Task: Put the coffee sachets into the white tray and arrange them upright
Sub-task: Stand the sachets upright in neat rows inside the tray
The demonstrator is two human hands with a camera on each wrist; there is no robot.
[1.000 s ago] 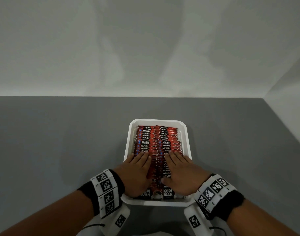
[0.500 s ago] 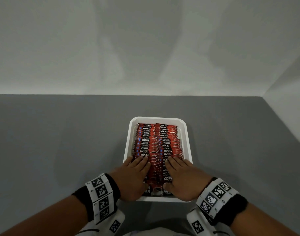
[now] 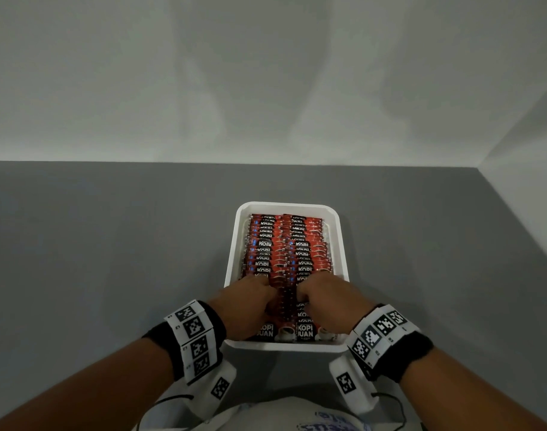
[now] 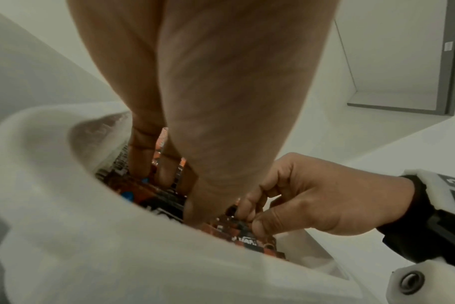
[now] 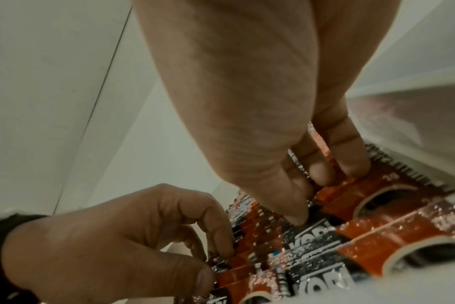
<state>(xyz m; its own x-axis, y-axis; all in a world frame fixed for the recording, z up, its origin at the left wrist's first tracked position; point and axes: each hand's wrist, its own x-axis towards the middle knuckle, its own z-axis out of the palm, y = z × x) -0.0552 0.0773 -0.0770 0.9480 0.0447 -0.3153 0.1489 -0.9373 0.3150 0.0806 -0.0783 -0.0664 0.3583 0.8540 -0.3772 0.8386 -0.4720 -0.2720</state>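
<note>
Grey matte table (image 3: 110, 244), plain pale wall (image 3: 266, 73) behind, second wall meeting it at 2 o'clock. Only item on the table is the white tray (image 3: 343, 244), rectangular with rounded corners and a smooth raised rim, sitting at centre, just in front of the person.

Coffee sachets (image 3: 284, 244) fill the tray in two side-by-side rows running 12 to 6 o'clock, packed tight, leaning back overlapped rather than fully vertical. Glossy foil, red and black, white "KOPI" lettering, crimped serrated edges, coffee cup print on the nearest ones.

Left hand (image 3: 247, 301) is over the near part of the left row, fingers curled down, thumb and fingertips pinching sachet tops. Right hand (image 3: 328, 298) mirrors it on the right row, fingers bent, thumb against forefinger clamping a sachet edge. Both hands cover the near-middle sachets, hiding them from the head view.

Wristbands (image 3: 194, 337) black with white blocks carrying square black-and-white markers, one on each wrist; thin black cables at 6 o'clock. White clothing (image 3: 266, 415) at the bottom edge. In the left wrist view, the tray's near rim blocks much of the rows.
</note>
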